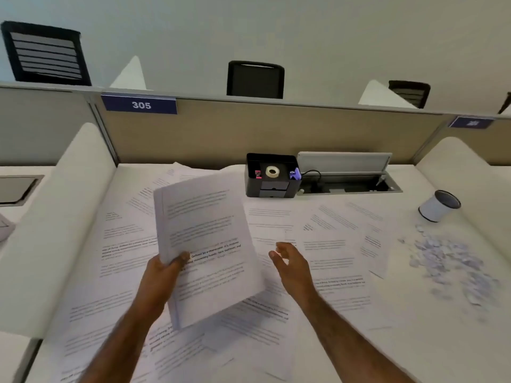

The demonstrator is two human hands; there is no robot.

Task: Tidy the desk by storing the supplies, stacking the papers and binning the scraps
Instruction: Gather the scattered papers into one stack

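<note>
Desk (pixel 431 344) covered almost edge to edge with loose printed sheets (pixel 331 244), overlapping at odd angles. Gathered stack (pixel 204 233) held tilted above them, centre-left. Scrap pile (pixel 453 261) lies far right, not yet binned. Black organiser (pixel 272 186) stands against the back partition. Left hand (pixel 163 275) grips the stack's lower left edge, thumb pinching on top, fingers underneath and out of sight. Right hand (pixel 290 261) hovers just right of the stack, fingers loosely curved and slightly apart, holding nothing. White cup (pixel 439 207) near the scraps appears tipped, though lens distortion may account for that. Tape roll (pixel 272 171) sits in the organiser. Step judged: collecting papers. To do it well: lift each sheet by a free corner with the right hand, feed it under the left thumb, and square the edges against the desk before the stack grows unwieldy.
</note>
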